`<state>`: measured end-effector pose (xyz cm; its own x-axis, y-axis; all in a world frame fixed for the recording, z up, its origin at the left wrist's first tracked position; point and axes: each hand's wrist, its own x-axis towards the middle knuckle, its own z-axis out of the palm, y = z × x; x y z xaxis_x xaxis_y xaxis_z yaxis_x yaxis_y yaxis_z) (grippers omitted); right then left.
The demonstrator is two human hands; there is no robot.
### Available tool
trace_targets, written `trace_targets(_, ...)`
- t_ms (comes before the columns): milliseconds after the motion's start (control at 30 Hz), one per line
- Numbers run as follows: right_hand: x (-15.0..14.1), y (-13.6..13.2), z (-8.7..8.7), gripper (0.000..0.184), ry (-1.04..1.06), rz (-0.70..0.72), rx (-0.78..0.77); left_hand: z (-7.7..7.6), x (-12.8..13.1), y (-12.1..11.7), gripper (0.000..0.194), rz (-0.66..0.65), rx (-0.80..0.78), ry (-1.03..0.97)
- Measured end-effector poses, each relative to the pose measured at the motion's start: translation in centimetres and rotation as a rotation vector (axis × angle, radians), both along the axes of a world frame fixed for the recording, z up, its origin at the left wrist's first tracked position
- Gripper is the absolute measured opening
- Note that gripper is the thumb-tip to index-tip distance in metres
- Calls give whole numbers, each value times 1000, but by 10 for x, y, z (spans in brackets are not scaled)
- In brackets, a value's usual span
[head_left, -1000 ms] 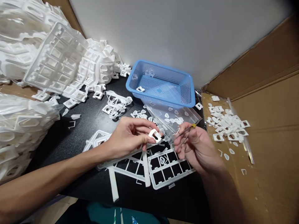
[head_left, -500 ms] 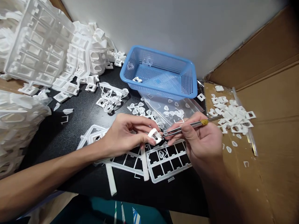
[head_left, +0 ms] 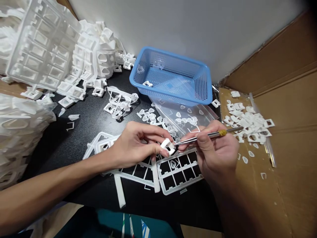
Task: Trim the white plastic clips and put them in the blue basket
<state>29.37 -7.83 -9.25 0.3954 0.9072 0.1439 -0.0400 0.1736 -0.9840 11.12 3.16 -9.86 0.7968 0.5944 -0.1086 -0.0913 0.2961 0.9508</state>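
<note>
Between thumb and fingers my left hand (head_left: 142,142) pinches a small white plastic frame piece (head_left: 168,147) with an opening in its middle. My right hand (head_left: 215,152) is closed round a slim metal tool with pointed tips, which looks like tweezers (head_left: 190,140), with a yellow band near its back end. Its tip meets the right edge of the frame piece. Whether the tips grip anything is too small to tell. Under the hands lie white grid frames (head_left: 173,191) and small clear teardrop-shaped pieces (head_left: 150,115).
A blue perforated basket (head_left: 170,96) at the back holds one white piece. Piled bags of white parts (head_left: 49,56) rise at the left. More white pieces (head_left: 250,122) lie on cardboard at the right. A clear plastic bag (head_left: 205,114) lies before the basket.
The tweezers in my right hand have swung round and come left, so their tip now reaches the white frame piece. My left hand keeps its pinch. The camera view has shifted slightly.
</note>
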Motion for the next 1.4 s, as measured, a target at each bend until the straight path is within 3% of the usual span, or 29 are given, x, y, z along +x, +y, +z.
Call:
trace_targets(333, -9, 1, 3, 19, -38, -50, -70, 2, 0, 1, 21, 6, 10, 20)
trace_targets(1033, -8, 1, 1, 16, -12, -10, -44, 0, 0, 1, 21, -14, -13, 13)
trace_targets(1233, 0, -1, 0, 29, 59, 10, -130, 2, 0, 3, 22, -15, -78, 17)
trace_targets(1400, -2, -1, 1, 20, 22, -4, -44, 1, 0, 3, 22, -29, -95, -12)
